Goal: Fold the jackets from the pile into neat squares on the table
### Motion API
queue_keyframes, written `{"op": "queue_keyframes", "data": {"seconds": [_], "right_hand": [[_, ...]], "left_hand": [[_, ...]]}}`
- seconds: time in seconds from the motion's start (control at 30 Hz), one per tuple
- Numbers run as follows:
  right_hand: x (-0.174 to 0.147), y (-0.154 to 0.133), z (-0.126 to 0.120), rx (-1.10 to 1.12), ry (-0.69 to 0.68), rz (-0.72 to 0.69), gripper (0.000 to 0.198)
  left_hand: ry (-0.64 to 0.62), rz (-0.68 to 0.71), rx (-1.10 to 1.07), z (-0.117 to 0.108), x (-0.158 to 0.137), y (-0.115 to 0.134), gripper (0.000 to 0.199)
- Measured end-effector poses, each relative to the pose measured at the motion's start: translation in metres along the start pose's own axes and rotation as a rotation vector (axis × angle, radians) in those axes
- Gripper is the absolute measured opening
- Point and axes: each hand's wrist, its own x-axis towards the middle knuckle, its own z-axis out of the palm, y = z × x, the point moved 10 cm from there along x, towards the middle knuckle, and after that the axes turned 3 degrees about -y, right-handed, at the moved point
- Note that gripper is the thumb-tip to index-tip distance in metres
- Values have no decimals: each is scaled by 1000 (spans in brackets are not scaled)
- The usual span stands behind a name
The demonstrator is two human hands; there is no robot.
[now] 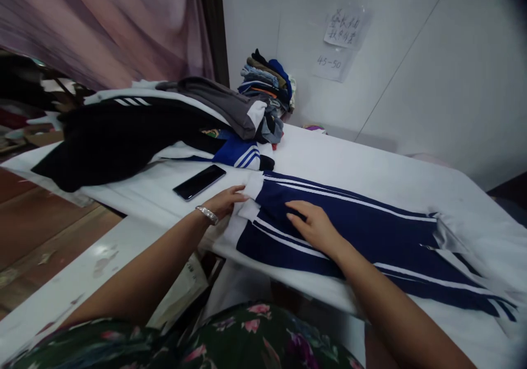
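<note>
Navy track pants (370, 221) with white side stripes lie lengthwise on the white-covered table, white band end toward my left. My left hand (225, 201), wearing a silver bracelet (207, 214), is at that white band (254, 185). Its thumb and forefinger are close together on the fabric, which dips between them; the other fingers are mostly hidden. Over the navy cloth rests my right hand (315, 226), thumb and forefinger apart, holding nothing. At the right end the pants split into two parts, with shiny grey material (448, 234) beside them.
A black phone (200, 182) lies left of the pants. Behind it are heaped clothes, including a black garment (123, 138) and a grey one (218, 102). A folded clothing stack (267, 80) stands by the wall, below handwritten paper signs (341, 31). The table (349, 160) extends rightward.
</note>
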Motion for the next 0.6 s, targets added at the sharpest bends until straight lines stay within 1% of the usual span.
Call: {"op": "queue_keyframes", "data": {"seconds": [0.1, 0.17, 0.27, 0.33, 0.37, 0.43, 0.5, 0.57, 0.6], "right_hand": [[28, -14, 35, -119, -100, 26, 44], [42, -17, 53, -236, -138, 54, 52], [56, -16, 62, -375, -100, 93, 58], [62, -8, 64, -380, -76, 113, 53], [64, -2, 63, -339, -67, 119, 48], [67, 17, 54, -165, -5, 168, 37], [65, 44, 36, 96, 131, 274, 33], [57, 67, 17, 338, 287, 381, 36], [54, 73, 10, 415, 343, 407, 39]], "left_hand": [[48, 58, 75, -6, -3, 5, 74], [39, 78, 88, -4, -4, 6, 79], [-1, 81, 33, 2, -3, 1, 82], [-26, 98, -38, 6, -2, -2, 83], [-31, 105, -69, 7, -2, -4, 83], [-28, 114, -113, 6, -2, -9, 85], [-27, 119, -134, 4, -2, -13, 86], [-41, 123, -142, 3, -2, -16, 87], [-49, 127, -143, 2, -1, -17, 87]]}}
